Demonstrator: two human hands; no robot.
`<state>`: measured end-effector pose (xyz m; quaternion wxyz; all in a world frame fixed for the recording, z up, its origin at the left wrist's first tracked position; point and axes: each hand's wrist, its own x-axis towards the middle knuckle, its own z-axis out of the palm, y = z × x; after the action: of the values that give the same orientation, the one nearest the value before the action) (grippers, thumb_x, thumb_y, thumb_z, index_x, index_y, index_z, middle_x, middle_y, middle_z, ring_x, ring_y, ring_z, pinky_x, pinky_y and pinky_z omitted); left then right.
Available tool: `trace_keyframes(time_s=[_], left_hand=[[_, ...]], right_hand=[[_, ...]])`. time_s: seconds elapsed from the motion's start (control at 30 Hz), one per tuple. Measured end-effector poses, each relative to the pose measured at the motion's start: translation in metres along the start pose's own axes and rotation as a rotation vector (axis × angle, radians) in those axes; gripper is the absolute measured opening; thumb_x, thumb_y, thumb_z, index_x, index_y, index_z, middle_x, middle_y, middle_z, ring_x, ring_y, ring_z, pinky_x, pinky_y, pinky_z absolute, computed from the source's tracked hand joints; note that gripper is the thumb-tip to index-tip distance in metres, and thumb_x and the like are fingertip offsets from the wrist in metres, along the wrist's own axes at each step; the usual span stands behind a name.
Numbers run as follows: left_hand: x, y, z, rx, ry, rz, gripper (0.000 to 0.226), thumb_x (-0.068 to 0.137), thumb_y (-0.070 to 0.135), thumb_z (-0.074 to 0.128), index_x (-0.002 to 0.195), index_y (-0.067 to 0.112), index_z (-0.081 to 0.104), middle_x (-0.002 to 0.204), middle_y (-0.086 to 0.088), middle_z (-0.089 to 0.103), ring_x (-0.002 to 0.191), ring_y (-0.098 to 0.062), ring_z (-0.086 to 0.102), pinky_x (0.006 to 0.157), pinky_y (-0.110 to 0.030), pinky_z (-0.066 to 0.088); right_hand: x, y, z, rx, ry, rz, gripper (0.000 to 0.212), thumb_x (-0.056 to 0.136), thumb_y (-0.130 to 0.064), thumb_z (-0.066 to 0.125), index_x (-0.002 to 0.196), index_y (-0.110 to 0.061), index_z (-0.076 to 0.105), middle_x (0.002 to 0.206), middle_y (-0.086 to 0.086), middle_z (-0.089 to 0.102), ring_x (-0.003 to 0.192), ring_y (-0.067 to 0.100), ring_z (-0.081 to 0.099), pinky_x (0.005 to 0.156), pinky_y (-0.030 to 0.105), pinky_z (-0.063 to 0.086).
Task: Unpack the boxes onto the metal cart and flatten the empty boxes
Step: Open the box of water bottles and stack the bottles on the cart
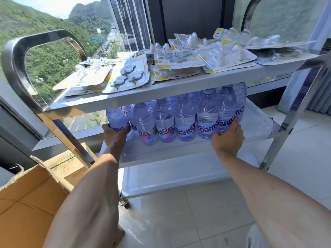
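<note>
Head view: both hands (pixel 116 136) (pixel 228 138) grip bottles (pixel 184 120) on cart (pixel 161 154).

Bottles (pixel 184 120) clear violet-tinted, purple lettering; cart (pixel 161 92) silver; box (pixel 32 194) brown.
</note>
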<state>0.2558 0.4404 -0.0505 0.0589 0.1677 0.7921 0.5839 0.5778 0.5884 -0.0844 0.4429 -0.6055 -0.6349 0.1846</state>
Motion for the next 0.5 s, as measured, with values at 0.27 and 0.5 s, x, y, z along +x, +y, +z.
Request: trace_keyframes(time_s=[0.27,0.5], left_hand=[[-0.024,-0.003,-0.015,-0.027,-0.085,0.059,0.067,0.056,0.041,0.089,0.109,0.025,0.050,0.102,0.004,0.066,0.095,-0.020,0.066,0.086,-0.037,0.056],[-0.059,0.009,-0.018,0.053,-0.202,0.113,0.068,0.061,0.042,0.068,0.124,0.021,0.052,0.118,-0.003,0.066,0.105,-0.028,0.061,0.094,-0.045,0.051]], right_hand=[[-0.001,0.002,0.005,-0.012,0.013,0.000,0.084,0.071,-0.007,0.060,0.147,0.003,0.026,0.131,0.026,0.048,0.119,0.041,0.044,0.100,0.048,0.033],[0.000,0.000,0.000,-0.001,-0.040,0.005,0.083,0.074,-0.011,0.064,0.147,0.001,0.026,0.132,0.027,0.048,0.118,0.044,0.045,0.101,0.049,0.034]])
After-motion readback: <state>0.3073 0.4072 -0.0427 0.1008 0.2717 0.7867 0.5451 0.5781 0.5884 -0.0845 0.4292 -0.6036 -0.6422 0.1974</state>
